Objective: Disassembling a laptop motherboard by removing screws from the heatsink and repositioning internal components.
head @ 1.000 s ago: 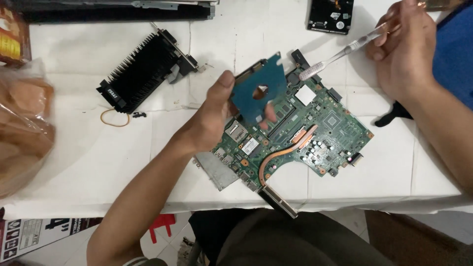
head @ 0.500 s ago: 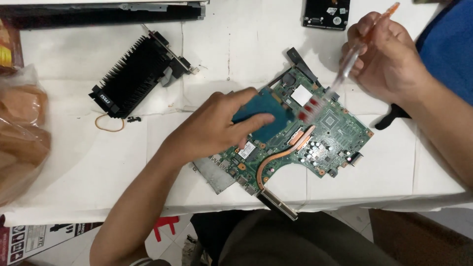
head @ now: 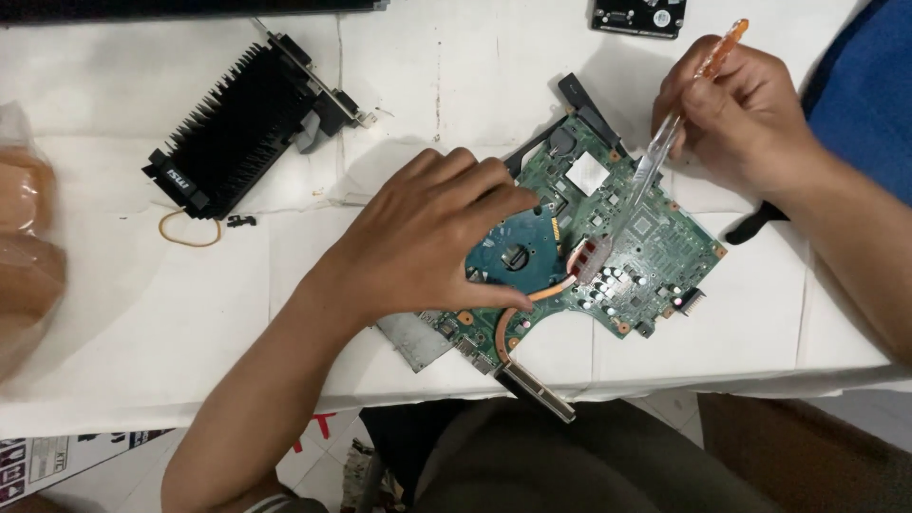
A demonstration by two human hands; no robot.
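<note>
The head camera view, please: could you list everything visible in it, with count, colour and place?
Green laptop circuit board: one, green, centre right of the table.
Round blue fan: one, blue, on the board, under the left hand.
Copper heat pipe: one, copper, curving to the board's near edge.
Black finned heatsink card: one, black, upper left.
Orange rubber band: one, orange, beside the card.
Black hard drive: one, black, top edge.
Clear plastic bag: one, clear with brown contents, far left.
White paper-covered table: one, white.
Left hand: one, resting on the fan.
Right hand: one, holding a clear orange-ended screwdriver, tip on the board.
</note>
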